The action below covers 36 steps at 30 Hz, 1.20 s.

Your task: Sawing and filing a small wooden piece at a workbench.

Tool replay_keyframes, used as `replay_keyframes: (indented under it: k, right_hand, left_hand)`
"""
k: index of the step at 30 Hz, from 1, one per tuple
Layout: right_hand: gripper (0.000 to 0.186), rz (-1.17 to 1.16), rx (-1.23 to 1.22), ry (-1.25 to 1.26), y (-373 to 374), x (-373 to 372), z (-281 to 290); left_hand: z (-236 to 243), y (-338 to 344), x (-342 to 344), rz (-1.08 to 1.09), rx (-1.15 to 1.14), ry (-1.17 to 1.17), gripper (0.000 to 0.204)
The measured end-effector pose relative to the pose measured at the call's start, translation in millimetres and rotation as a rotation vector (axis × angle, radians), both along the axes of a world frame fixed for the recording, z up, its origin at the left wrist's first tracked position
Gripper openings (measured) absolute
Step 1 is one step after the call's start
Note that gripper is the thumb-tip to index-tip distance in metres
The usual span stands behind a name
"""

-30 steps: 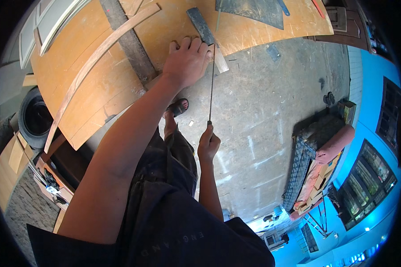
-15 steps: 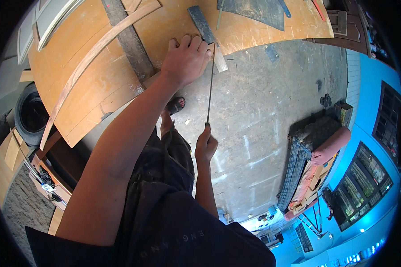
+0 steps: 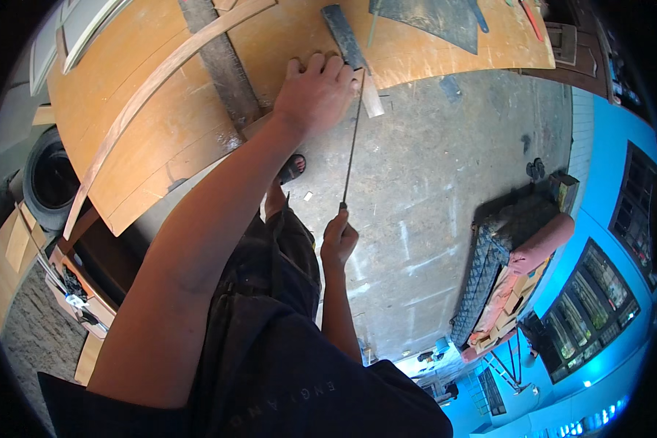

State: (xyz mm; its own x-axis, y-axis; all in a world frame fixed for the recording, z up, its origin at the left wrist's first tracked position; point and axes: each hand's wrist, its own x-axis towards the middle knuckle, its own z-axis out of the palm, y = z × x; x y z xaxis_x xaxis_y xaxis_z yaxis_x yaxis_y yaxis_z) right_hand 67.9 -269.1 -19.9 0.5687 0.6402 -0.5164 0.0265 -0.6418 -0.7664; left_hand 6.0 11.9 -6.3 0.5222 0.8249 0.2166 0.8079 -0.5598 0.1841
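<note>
Long thin tool (image 3: 353, 139), seen almost edge-on, slants from the near edge of a broad orange-brown wooden surface (image 3: 160, 146) toward the person. Left of that surface, a black tire (image 3: 36, 186) sits beside its lower corner. On the surface's left part lies a curved wooden strip (image 3: 135, 109), with a dark board (image 3: 225, 69) crossing beneath it. At the surface's near edge, the person's left hand (image 3: 317, 91) presses down with fingers bent and close together; its underside is hidden, so I cannot tell whether it grips. Out from the surface's near edge, lower down, the right hand (image 3: 339, 241) is closed around the tool's handle. Just beyond the left hand, a dark bar (image 3: 344, 40) rests on the surface, and a pale wood piece (image 3: 373, 100) juts past the edge. A dark flat sheet (image 3: 431, 25) covers part of the surface's right side. Well right of the surface, a pink roll (image 3: 542, 244) lies across dark quilted furniture (image 3: 482, 274).
</note>
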Motion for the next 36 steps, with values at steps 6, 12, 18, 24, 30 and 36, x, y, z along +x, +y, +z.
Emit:
replay_keyframes:
  k: [6, 12, 18, 24, 30, 36]
  right_hand:
    - [0.065, 0.003, 0.346, -0.191, 184.9, 19.6, 0.1]
    - [0.059, 0.018, 0.045, -0.070, 71.2, 0.8, 7.1]
    - [0.065, 0.009, 0.218, -0.235, 123.5, 11.1, -7.0]
    - [0.064, 0.016, 0.225, -0.154, 155.7, 8.9, 1.3]
    - [0.065, -0.026, -0.038, -0.047, 46.0, -1.4, 15.3]
    - [0.059, 0.094, 0.312, -0.237, 181.2, 25.0, -0.7]
  left_hand:
    - [-2.7, -0.7, 3.6, -0.024, -0.007, -0.022, 0.025]
    - [4.2, 1.0, -2.6, 0.003, 0.000, -0.022, 0.023]
    - [-1.0, 1.2, 2.2, -0.019, -0.006, -0.016, 0.026]
    - [-3.5, 4.5, -4.0, -0.018, 0.001, -0.009, 0.026]
    - [1.4, 1.4, -8.3, 0.004, -0.008, 0.029, 0.025]
    - [-1.5, -0.5, 2.2, -0.019, -0.037, -0.002, 0.026]
